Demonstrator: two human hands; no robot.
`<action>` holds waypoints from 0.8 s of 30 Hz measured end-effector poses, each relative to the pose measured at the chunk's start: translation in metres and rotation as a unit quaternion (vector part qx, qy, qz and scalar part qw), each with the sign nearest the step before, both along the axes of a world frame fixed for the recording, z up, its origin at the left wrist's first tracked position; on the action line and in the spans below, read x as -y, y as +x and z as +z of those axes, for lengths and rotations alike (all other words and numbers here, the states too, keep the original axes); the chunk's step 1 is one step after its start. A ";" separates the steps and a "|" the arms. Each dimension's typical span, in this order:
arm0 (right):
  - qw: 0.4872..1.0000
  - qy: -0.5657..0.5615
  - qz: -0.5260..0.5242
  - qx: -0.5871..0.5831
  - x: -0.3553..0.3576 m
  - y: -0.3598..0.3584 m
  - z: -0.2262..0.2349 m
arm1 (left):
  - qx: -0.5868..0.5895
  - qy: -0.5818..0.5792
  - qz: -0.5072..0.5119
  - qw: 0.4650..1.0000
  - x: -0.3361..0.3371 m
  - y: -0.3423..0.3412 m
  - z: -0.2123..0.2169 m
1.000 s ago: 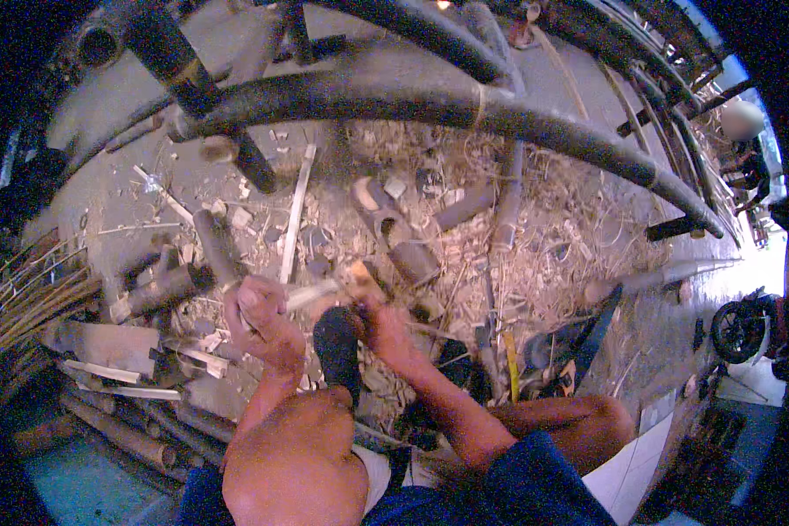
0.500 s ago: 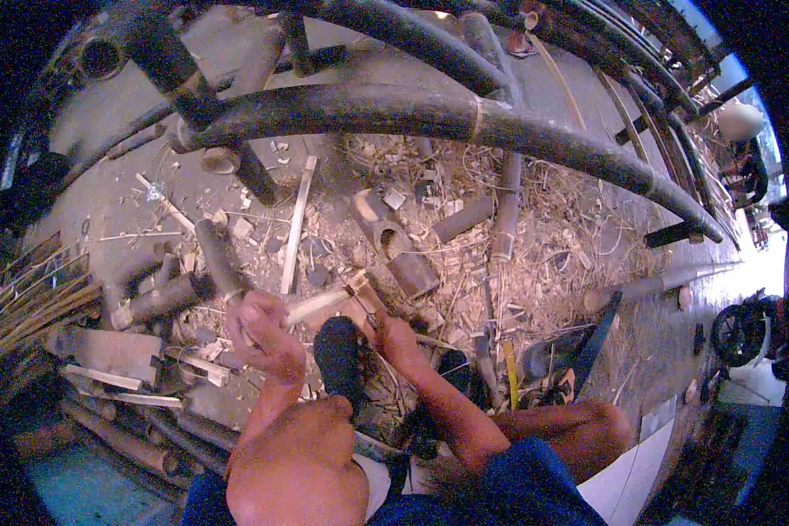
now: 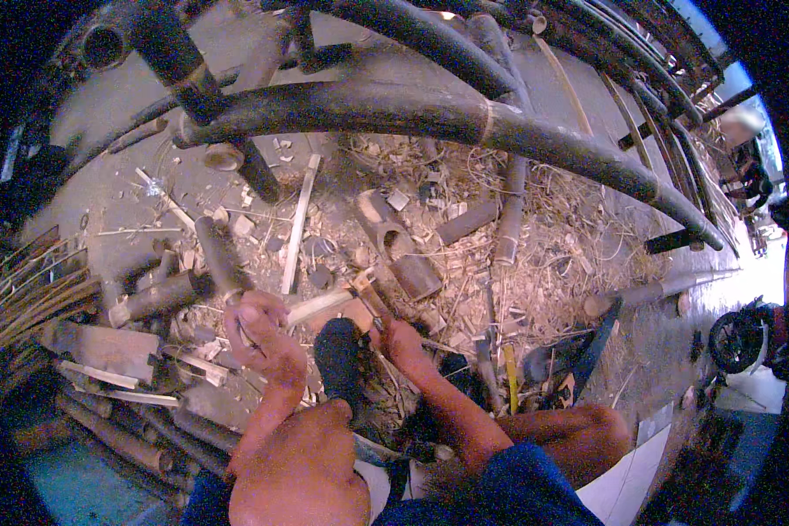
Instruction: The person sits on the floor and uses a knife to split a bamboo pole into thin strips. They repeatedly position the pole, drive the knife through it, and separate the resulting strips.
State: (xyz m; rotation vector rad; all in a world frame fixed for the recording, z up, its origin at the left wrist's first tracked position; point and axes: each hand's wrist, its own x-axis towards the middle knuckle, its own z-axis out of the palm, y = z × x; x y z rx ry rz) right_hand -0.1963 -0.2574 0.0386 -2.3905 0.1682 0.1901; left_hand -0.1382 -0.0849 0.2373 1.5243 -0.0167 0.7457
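My left hand is closed around one end of a pale split bamboo piece. The piece slants up to the right, past the toe of my dark-covered foot. Its far end meets the dark blade of a knife, whose handle is mostly hidden in my closed right hand. My right forearm comes in over my bent leg.
A long dark bamboo pole crosses in front. Shavings and chips cover the floor, among cut bamboo tubes. A yellow strip stands right of my feet. Thin canes lie at the left. Another person is far right.
The whole view has shifted slightly. Both hands keep their hold on the bamboo piece and the knife, with the blade still at the piece's far end.
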 end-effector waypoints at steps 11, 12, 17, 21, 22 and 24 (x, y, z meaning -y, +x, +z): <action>0.995 -0.054 0.005 -0.083 -0.008 -0.021 0.020 | -0.102 -0.022 0.084 0.991 -0.007 0.005 0.013; 0.993 -0.054 -0.012 -0.105 -0.003 -0.018 0.023 | -0.117 -0.077 0.101 0.985 -0.009 0.009 0.015; 0.995 -0.061 0.031 -0.075 -0.006 -0.009 0.050 | -0.103 -0.324 0.091 0.936 -0.023 0.016 0.016; 0.994 0.043 0.104 0.004 -0.038 -0.005 0.091 | -0.147 -0.235 0.057 0.959 -0.021 0.008 0.007; 0.984 0.075 0.156 0.045 -0.042 -0.002 0.098 | -0.143 -0.230 0.038 0.962 -0.022 0.006 0.006; 0.995 0.024 0.087 -0.043 -0.045 0.004 0.108 | -0.140 -0.233 0.035 0.962 -0.024 0.007 0.004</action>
